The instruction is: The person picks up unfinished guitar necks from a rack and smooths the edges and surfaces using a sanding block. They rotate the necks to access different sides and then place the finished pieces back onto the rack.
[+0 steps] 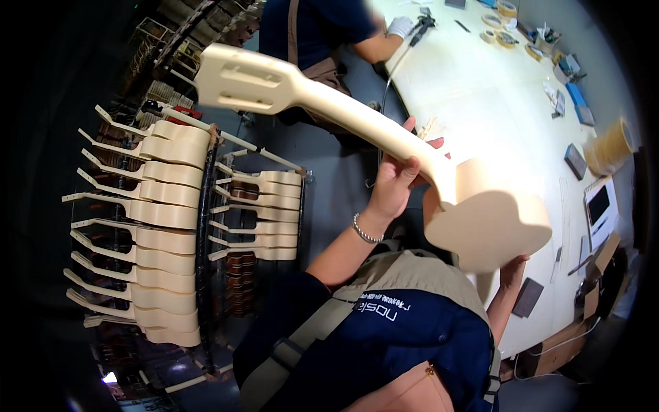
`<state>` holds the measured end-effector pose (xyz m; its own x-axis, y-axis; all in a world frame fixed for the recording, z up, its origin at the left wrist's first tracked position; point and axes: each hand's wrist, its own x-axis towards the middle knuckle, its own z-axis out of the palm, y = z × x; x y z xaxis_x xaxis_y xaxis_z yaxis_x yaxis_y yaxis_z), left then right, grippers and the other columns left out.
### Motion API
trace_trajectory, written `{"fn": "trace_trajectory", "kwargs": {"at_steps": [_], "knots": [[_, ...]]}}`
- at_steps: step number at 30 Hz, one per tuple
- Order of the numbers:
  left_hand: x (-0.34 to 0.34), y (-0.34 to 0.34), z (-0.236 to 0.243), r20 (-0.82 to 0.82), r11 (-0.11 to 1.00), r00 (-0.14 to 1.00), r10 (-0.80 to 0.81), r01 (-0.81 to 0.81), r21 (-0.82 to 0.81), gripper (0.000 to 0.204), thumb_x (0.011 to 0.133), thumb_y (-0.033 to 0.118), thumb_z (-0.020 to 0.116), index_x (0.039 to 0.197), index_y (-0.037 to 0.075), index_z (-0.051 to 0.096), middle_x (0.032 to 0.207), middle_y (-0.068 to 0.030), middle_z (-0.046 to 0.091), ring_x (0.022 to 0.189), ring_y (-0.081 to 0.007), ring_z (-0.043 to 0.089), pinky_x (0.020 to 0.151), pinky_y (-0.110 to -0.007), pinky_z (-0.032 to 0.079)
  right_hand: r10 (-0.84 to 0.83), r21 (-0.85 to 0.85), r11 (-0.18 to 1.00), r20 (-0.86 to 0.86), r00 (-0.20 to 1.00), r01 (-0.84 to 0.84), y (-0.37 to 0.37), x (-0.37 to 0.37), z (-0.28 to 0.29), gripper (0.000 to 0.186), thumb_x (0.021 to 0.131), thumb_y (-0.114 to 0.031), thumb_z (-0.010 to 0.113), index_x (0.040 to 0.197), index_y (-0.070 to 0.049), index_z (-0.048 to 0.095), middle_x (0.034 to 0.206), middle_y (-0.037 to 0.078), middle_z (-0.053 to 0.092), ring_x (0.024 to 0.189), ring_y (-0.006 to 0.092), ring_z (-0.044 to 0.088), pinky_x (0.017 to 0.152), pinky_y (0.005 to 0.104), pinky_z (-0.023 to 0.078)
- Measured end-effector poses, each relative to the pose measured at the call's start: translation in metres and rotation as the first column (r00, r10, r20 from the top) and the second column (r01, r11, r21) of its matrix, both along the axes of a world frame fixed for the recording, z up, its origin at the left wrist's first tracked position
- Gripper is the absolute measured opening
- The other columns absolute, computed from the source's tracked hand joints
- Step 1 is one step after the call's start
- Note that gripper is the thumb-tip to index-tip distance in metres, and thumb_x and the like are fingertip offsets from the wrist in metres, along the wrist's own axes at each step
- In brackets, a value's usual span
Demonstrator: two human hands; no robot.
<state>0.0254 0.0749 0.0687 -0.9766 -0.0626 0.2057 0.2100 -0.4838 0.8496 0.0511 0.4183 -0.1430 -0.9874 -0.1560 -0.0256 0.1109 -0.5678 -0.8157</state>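
An unfinished pale wooden small guitar or ukulele [486, 230] spans the centre, its slotted headstock [244, 81] raised at the upper left and its body at the right, the flat back facing up. My left hand [391, 184] is closed round the neck near the heel, thumb on top and fingertips showing beyond it. My right hand [511, 271] holds the lower edge of the body at the right, mostly hidden beneath it. A dark grey block [528, 297] lies on the white table close to my right hand.
Racks of pale instrument bodies with necks [168, 244] stand at the left. A co-worker [309, 34] with a gloved hand leans at the white table [446, 75] beyond. Tape rolls [506, 9], a large yellowish roll [604, 154], blue blocks [580, 103] and boxes line the table's right side.
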Motion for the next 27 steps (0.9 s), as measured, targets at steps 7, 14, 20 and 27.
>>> {"fn": "trace_trajectory", "kwargs": {"at_steps": [7,14,20,27], "knots": [[0.000,0.004,0.007,0.049,0.998,0.999,-0.018,0.021,-0.052,0.067,0.090,0.060,0.014,0.144,0.026,-0.006,0.137,-0.0192,0.038,0.115,-0.0331,0.052,0.090,-0.042,0.047,-0.123,-0.053,0.989,0.253,0.959,0.141,-0.030,-0.002,0.057,0.062,0.096,-0.051,0.022,0.142,-0.009,0.024,0.141,0.010,0.035,0.127,0.0239,0.037,0.103,0.0365,0.034],[0.001,0.003,0.004,0.085,0.998,0.996,-0.022,0.027,-0.061,0.068,0.089,0.061,0.013,0.145,0.025,-0.005,0.137,-0.0187,0.039,0.114,-0.0325,0.052,0.088,-0.041,0.049,-0.073,-0.120,0.987,0.233,0.970,0.103,-0.039,0.000,0.076,0.056,0.098,-0.045,0.022,0.139,-0.008,0.030,0.137,0.009,0.041,0.120,0.0229,0.045,0.097,0.0352,0.041],[-0.001,-0.001,0.007,0.014,0.987,0.996,0.093,-0.090,-0.131,0.072,0.090,0.058,0.026,0.142,0.009,0.016,0.111,-0.0149,0.057,0.106,-0.0299,0.057,0.095,-0.042,0.043,0.086,-0.209,0.978,0.265,0.960,-0.030,-0.030,-0.003,0.074,0.049,0.097,-0.039,0.028,0.128,-0.003,0.044,0.121,0.010,0.055,0.106,0.0229,0.056,0.090,0.0352,0.046],[-0.019,-0.009,0.018,-0.178,0.996,0.984,0.029,-0.014,0.086,0.044,0.086,0.041,0.058,0.108,0.004,0.048,0.090,-0.0118,0.064,0.101,-0.0308,0.060,0.088,-0.037,0.049,0.141,-0.135,0.989,0.680,0.720,-0.066,-0.049,-0.006,0.022,0.070,0.089,-0.057,0.026,0.123,-0.001,0.048,0.108,0.016,0.061,0.068,0.0203,0.058,0.059,0.0289,0.048]]}}
